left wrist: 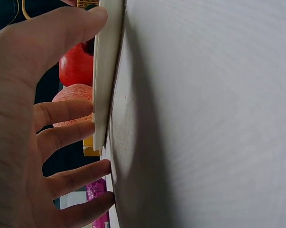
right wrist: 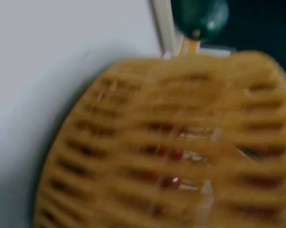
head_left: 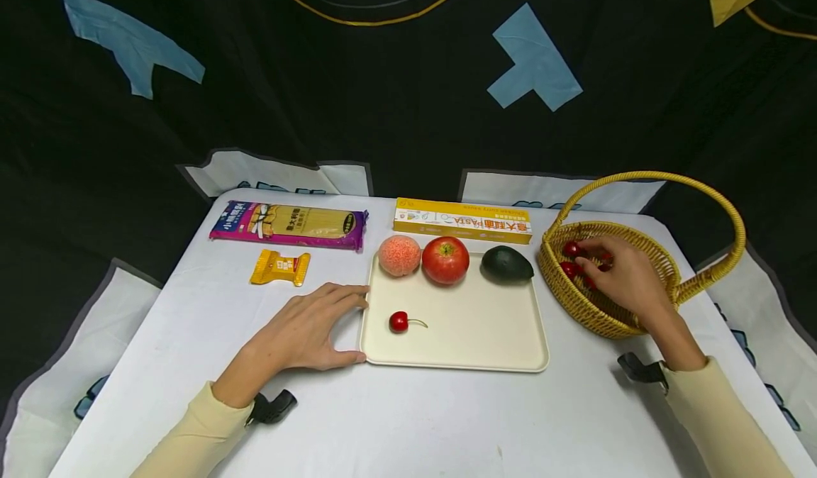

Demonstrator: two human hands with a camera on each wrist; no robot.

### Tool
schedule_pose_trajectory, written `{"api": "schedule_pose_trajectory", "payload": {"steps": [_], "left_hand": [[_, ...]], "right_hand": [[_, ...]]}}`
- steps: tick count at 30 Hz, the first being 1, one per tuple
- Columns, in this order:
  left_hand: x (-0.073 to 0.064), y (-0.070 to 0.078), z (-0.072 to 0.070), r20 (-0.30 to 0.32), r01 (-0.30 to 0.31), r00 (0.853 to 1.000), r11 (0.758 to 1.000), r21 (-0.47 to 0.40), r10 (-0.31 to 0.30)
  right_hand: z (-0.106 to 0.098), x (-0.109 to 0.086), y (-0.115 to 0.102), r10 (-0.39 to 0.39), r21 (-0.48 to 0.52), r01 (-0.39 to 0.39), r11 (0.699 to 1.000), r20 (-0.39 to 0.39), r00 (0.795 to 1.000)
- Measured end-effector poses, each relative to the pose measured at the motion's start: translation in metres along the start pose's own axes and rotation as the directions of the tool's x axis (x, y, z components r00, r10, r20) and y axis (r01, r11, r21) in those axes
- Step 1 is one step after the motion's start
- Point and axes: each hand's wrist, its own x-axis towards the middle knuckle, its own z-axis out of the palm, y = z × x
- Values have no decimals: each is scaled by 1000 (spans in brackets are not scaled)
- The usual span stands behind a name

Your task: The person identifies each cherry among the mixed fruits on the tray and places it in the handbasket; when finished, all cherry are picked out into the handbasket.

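My left hand [head_left: 306, 329] rests at the left edge of a cream tray [head_left: 472, 343], thumb and fingertips touching its rim with the fingers spread. On the tray lie a pinkish-orange round fruit [head_left: 399, 255], a red apple [head_left: 445, 260], a dark green avocado [head_left: 507, 264] and one cherry [head_left: 398, 322] with its stem. My right hand [head_left: 622, 272] reaches into a wicker basket [head_left: 574, 304] and pinches a red cherry [head_left: 571, 249] at its fingertips. More cherries [head_left: 569, 269] lie under that hand, partly hidden. In the right wrist view the basket's woven wall [right wrist: 147, 142] covers the fingers.
A purple noodle packet [head_left: 290, 225] and a small yellow-orange wrapped snack [head_left: 279, 267] lie left of the tray. Behind it stands a yellow pasta box [head_left: 462, 220]. The basket's tall handle [head_left: 721, 201] arches over its right side. A black curtain hangs behind the white table [head_left: 408, 421].
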Motion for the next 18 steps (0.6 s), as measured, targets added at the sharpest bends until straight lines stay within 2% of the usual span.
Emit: {"api": "schedule_pose_trajectory", "payload": {"steps": [4,9,18], "left_hand": [[0,0,-1,4,1,1000,1000,-2,-1],[0,0,-1,11,0,1000,1000,-7,0],[0,0,-1,-3,-4,1000,1000,-8,4]], "right_hand": [[2,-2,-17,-69,13,71,997,-84,994],[8,-6,-38,-151,50,160,986,-161,975],[26,-10,-74,-218,119,241,963,-183,959]]}}
